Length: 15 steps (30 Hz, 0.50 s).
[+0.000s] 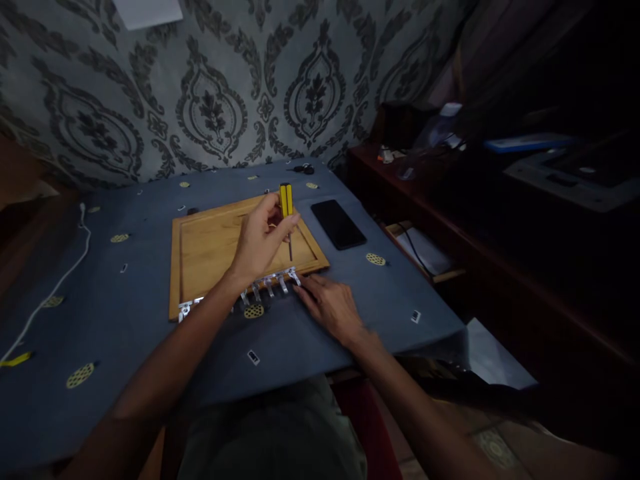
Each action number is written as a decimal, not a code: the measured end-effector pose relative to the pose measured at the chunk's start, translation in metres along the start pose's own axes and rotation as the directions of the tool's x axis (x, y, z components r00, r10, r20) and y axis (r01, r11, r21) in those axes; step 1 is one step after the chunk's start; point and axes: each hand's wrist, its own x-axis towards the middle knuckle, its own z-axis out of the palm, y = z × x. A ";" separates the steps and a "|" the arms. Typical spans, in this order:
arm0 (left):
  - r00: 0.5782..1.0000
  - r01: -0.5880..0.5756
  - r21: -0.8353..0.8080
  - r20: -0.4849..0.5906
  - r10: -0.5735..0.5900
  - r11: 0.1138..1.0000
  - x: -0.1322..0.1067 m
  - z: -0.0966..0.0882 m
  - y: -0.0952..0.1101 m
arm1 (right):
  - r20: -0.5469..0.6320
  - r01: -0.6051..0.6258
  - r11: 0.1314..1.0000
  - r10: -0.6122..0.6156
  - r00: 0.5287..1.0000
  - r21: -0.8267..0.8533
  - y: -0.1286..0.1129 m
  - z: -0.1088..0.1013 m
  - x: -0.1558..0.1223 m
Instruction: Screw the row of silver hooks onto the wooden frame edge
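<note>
My left hand (pixel 261 239) is closed around a screwdriver (pixel 287 201) with a yellow and black handle, held upright with its tip down near the front edge of a wooden tray (pixel 200 250). A strip of small metal brackets (pixel 270 285) runs along that front edge. My right hand (pixel 330 305) lies flat on the blue cloth, fingers stretched toward the right end of the bracket strip and touching it.
A black phone (pixel 339 224) lies right of the tray. The table's blue cloth (pixel 125 313) has yellow dotted patches. A white cable (pixel 55 283) trails at the left. Keys (pixel 304 169) lie at the back. A dark shelf (pixel 450 220) with clutter stands on the right.
</note>
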 end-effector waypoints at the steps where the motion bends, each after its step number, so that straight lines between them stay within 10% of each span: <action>1: 1.000 0.000 0.025 0.009 0.000 1.000 -0.001 0.001 -0.002 | -0.005 0.004 1.000 -0.004 1.000 0.001 0.000 0.000 0.000; 15: 0.992 -0.072 0.308 0.121 0.036 0.949 -0.009 0.003 -0.009 | -0.055 0.029 1.000 -0.029 0.998 -0.012 0.002 0.004 -0.001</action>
